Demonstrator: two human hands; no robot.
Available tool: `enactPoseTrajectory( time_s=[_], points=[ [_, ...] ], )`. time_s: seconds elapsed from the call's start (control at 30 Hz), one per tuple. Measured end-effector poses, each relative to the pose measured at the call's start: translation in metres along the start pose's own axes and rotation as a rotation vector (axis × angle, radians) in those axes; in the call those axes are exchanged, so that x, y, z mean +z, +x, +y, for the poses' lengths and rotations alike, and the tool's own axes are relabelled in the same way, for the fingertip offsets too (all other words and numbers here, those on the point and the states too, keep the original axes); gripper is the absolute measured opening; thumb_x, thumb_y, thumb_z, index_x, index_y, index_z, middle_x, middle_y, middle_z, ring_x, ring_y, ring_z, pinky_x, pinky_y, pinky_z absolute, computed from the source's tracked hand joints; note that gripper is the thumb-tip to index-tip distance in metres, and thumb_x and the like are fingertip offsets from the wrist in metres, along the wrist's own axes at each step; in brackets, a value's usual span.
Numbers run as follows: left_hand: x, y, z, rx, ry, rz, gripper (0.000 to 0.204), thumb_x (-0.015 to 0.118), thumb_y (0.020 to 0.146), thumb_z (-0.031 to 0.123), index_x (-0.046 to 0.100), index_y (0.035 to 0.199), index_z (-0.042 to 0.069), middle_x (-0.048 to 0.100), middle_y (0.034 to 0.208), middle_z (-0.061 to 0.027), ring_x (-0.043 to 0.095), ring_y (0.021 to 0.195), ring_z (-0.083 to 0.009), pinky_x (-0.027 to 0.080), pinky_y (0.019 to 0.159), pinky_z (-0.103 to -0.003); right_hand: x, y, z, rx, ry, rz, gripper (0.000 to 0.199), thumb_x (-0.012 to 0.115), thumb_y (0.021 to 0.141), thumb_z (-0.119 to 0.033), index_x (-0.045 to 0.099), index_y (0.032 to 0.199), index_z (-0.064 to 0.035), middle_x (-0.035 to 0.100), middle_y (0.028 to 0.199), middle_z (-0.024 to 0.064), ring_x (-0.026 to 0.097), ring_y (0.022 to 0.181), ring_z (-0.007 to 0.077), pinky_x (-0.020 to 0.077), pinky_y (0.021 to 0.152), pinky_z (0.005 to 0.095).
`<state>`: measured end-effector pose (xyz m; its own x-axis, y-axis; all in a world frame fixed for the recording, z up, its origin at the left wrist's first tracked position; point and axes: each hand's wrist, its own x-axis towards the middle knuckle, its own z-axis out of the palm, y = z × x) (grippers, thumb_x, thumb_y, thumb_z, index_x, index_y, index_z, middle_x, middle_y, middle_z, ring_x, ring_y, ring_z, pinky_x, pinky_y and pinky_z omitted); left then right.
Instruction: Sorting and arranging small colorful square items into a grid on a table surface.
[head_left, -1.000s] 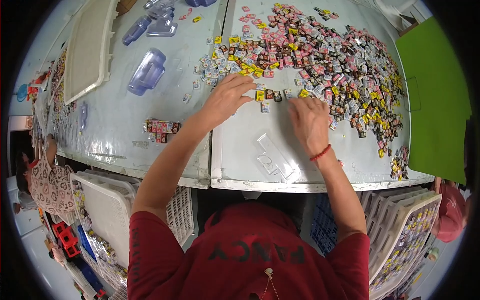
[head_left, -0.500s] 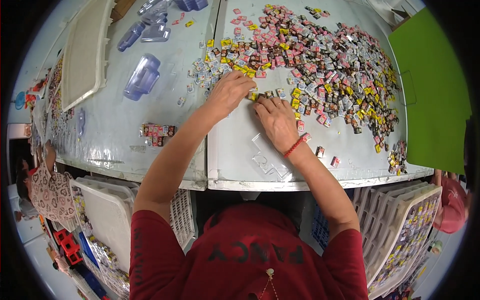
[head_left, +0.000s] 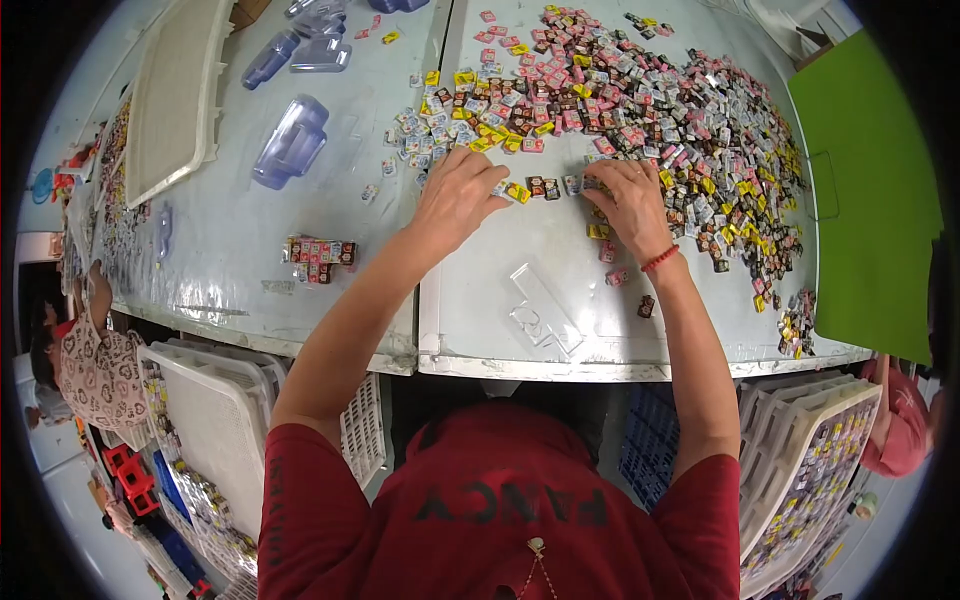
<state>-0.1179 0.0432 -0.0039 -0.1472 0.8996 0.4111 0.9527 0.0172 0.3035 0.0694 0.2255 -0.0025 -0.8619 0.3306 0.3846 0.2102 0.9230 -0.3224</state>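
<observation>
A big heap of small wrapped square pieces (head_left: 640, 100), pink, yellow, black and white, covers the far half of a grey table (head_left: 470, 320). My left hand (head_left: 455, 195) lies palm down at the heap's near edge, fingers spread over a few pieces. My right hand (head_left: 628, 200), with a red band at the wrist, rests on pieces just to its right. A short row of pieces (head_left: 545, 187) lies between the two hands. A clear plastic tray (head_left: 540, 310) lies flat on the table below the hands. Whether either hand pinches a piece is hidden.
A small neat block of pieces (head_left: 320, 250) sits at the left. Clear plastic shells (head_left: 290, 140) and a white tray (head_left: 175, 95) lie further left. A green board (head_left: 865, 190) stands at the right. White crates (head_left: 215, 430) stand under the table. Other people are at the left and right edges.
Both hands have slid along the heap's near edge, and the right hand has moved back up to the pile after dragging some pieces toward me. A few loose pieces now lie near the right wrist.
</observation>
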Motion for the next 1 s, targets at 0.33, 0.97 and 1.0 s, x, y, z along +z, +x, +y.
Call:
enactPoseTrajectory(
  time_s=[0.33, 0.97, 1.0],
  points=[
    [0.02, 0.004, 0.004, -0.051, -0.082, -0.013, 0.036, 0.077, 0.066, 0.019, 0.063, 0.096, 0.004, 0.059, 0.095, -0.0066, 0.053, 0.095, -0.0264, 0.044, 0.083, -0.039, 0.005, -0.007, 0.007, -0.037, -0.042, -0.004, 0.02, 0.07, 0.077, -0.017, 0.067, 0.096, -0.0131, 0.065, 0.103, 0.0006, 0.055, 0.102, 0.0208, 0.0333, 0.097, 0.0413],
    [-0.001, -0.009, -0.009, 0.001, -0.136, -0.015, 0.03, 0.072, 0.069, 0.011, 0.063, 0.097, 0.004, 0.062, 0.094, -0.0096, 0.055, 0.095, -0.0299, 0.042, 0.086, -0.04, 0.0, -0.001, 0.006, 0.005, -0.097, -0.132, 0.027, 0.071, 0.076, -0.019, 0.065, 0.102, -0.0159, 0.065, 0.1, -0.0009, 0.055, 0.103, 0.0205, 0.0278, 0.101, 0.049],
    [0.003, -0.011, -0.005, 0.005, -0.138, -0.014, 0.03, 0.072, 0.069, 0.011, 0.063, 0.097, 0.004, 0.062, 0.094, -0.0096, 0.055, 0.095, -0.0299, 0.042, 0.086, -0.04, 0.0, -0.001, 0.006, -0.001, -0.093, -0.142, 0.029, 0.071, 0.075, -0.019, 0.064, 0.103, -0.0163, 0.065, 0.1, -0.001, 0.055, 0.103, 0.0207, 0.0279, 0.1, 0.0487]
  ],
)
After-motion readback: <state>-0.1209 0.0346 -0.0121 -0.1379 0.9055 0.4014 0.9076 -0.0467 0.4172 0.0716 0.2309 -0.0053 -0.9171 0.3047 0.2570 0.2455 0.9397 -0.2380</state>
